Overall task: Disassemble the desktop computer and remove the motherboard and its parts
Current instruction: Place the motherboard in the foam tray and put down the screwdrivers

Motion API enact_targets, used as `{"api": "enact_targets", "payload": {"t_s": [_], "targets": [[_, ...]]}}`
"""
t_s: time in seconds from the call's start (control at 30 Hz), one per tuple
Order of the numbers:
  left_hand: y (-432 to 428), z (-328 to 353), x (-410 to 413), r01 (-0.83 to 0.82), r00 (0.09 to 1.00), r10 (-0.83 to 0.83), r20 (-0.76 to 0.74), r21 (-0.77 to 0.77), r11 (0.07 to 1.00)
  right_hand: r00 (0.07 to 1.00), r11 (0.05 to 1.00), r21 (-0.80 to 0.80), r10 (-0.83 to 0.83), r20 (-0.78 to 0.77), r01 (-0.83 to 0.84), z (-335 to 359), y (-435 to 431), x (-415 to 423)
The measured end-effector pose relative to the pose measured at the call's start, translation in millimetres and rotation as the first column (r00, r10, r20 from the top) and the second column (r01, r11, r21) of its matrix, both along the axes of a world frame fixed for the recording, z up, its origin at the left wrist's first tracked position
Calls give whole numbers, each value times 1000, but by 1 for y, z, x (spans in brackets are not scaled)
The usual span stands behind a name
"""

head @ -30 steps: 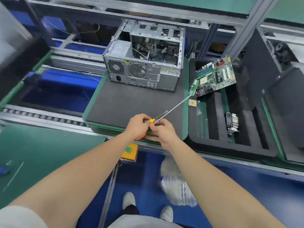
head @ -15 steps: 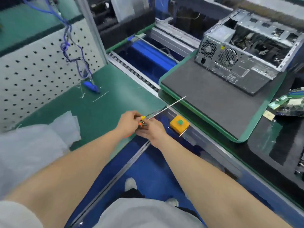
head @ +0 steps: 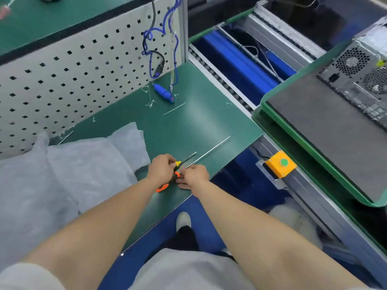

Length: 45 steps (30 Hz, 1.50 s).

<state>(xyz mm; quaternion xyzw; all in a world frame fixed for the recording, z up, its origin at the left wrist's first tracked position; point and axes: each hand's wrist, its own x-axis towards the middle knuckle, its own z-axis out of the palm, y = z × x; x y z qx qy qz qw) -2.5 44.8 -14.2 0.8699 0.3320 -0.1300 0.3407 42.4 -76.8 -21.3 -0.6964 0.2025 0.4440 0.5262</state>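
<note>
Green matting covers the table (head: 188, 122) under your hands in the head view. Your left hand (head: 162, 168) is curled round the handle of a short screwdriver (head: 187, 158) with a yellow collar, its tip pointing away to the right. Your right hand (head: 193, 175) sits just beside it, fingertips pinching a long screwdriver (head: 209, 150) where the thin shaft meets its orange and black handle, which lies on the table between your wrists. The computer case (head: 360, 76) is well apart from both hands at the right edge, fan grilles facing you, resting on a dark foam pad (head: 326, 130) in a green tray (head: 314, 150). A yellow button box (head: 280, 164) sits between table and tray. A pegboard (head: 73, 76) stands behind the table with a blue cable (head: 149, 65) hanging on it, and a crumpled white plastic sheet (head: 62, 168) lies at your left.
</note>
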Motion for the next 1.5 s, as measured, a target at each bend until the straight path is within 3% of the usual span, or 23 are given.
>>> {"api": "enact_targets", "payload": {"t_s": [0.4, 0.63, 0.83, 1.07, 1.27, 1.5], "targets": [[0, 10, 31, 118, 993, -117, -35, 39, 992, 973, 971, -164, 195, 127, -173, 11, 3, 7], [-65, 41, 115, 322, 933, -338, 127, 129, 938, 907, 956, -289, 169, 386, -54, 44, -70, 76], [-178, 81, 205, 466, 825, -495, 274, 168, 869, 836, 932, -326, 49, 546, 157, 87, -184, 149], [-318, 133, 279, 628, 599, -683, 418, 284, 724, 690, 843, -347, -38, 722, 410, 145, -324, 199], [-395, 160, 331, 686, 395, -799, 454, 434, 585, 568, 747, -414, 59, 821, 521, 192, -406, 234], [-414, 174, 427, 593, 298, -866, 402, 633, 498, 465, 644, -556, 330, 821, 526, 212, -449, 309]]}}
